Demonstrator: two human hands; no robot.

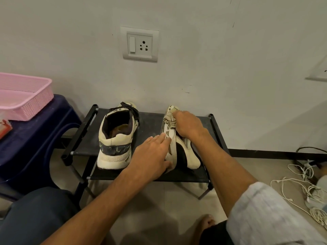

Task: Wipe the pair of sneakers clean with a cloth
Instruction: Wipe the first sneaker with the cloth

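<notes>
Cream sneaker point(115, 138) upright, mate point(190, 157) on its side — crumpled cloth point(169, 121) against sole.

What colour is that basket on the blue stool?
The basket is pink, clearest at the left of the head view.

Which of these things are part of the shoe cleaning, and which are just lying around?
In use: cloth, gripped by the right hand; tipped sneaker, steadied by the left hand; upright sneaker; black rack under both.
Lying about: pink basket, blue stool, wall socket, white cables.
</notes>
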